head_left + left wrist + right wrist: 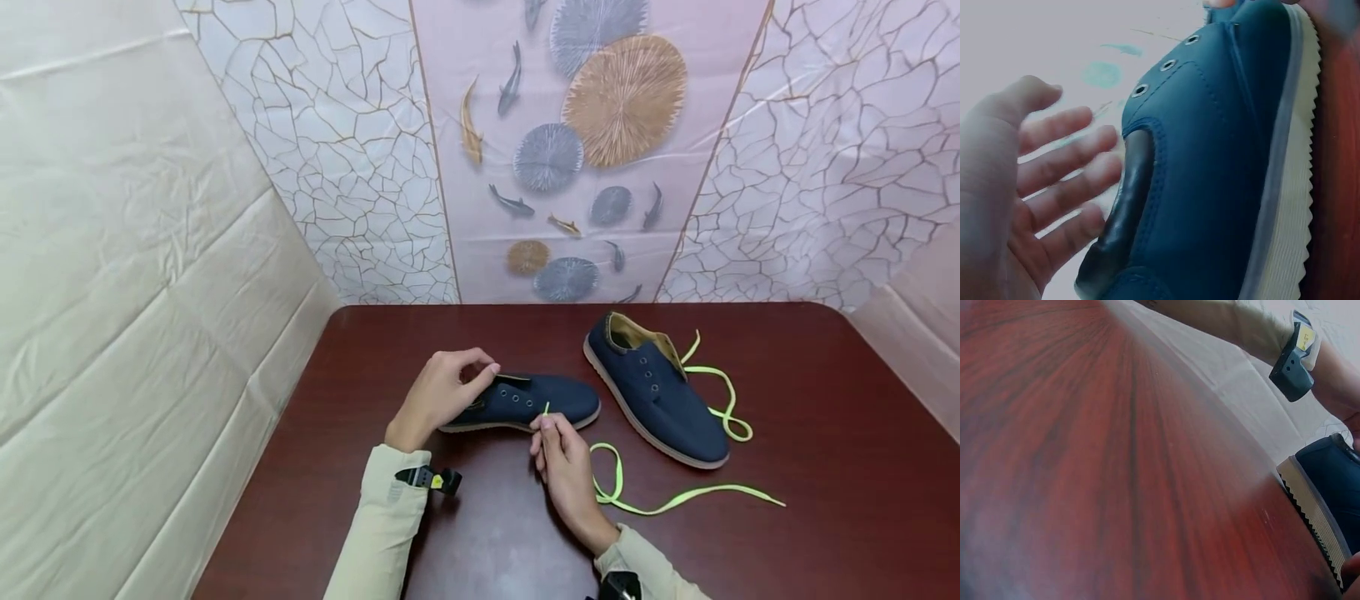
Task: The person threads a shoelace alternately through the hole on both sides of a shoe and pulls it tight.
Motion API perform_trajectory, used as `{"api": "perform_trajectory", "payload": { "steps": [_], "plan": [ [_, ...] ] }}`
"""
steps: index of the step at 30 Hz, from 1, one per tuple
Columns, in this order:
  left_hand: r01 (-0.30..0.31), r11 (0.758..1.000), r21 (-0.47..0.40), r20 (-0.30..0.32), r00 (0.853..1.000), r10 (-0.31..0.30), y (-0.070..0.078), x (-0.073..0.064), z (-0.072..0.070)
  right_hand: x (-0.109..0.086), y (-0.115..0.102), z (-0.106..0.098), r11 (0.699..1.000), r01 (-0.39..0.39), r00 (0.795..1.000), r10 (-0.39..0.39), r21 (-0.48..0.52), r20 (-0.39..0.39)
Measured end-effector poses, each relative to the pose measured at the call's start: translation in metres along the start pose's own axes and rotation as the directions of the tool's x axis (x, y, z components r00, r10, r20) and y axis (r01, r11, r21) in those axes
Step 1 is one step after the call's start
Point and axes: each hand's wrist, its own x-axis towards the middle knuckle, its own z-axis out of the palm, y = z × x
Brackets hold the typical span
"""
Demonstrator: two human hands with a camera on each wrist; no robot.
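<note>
A navy blue shoe [555, 396] lies on the table with its toe to the right and metal eyelets along its side. At its heel end, my left hand [446, 387] is held over the opening. The left wrist view shows this hand's fingers [1079, 178] loosely spread along the dark padded collar [1132, 187], gripping nothing. By the front eyelets my right hand [566, 471] pinches a neon yellow-green shoelace [690, 496], its tip sticking up past the fingertips. The rest of the lace trails in a loop on the table, to the right of that hand.
A second navy shoe [660, 392] stands to the right, angled toe-forward. Another yellow-green lace [723, 387] curls out beside it. The dark red-brown table [825, 400] ends at a patterned backdrop [360, 167], with pale cloth [150, 292] hanging at the left.
</note>
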Motion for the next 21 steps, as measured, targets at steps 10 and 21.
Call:
{"api": "perform_trajectory", "payload": {
  "steps": [10,21],
  "plan": [
    [0.045,0.994,0.097,0.181,0.982,-0.062,0.003,0.009,0.002,0.013,-0.008,0.007,0.999,-0.053,0.998,0.053,0.010,0.024],
    [0.102,0.990,0.094,0.303,0.944,-0.127,0.004,0.002,0.018,0.003,-0.008,0.003,0.991,-0.135,0.991,0.135,-0.016,-0.002]
  ]
}}
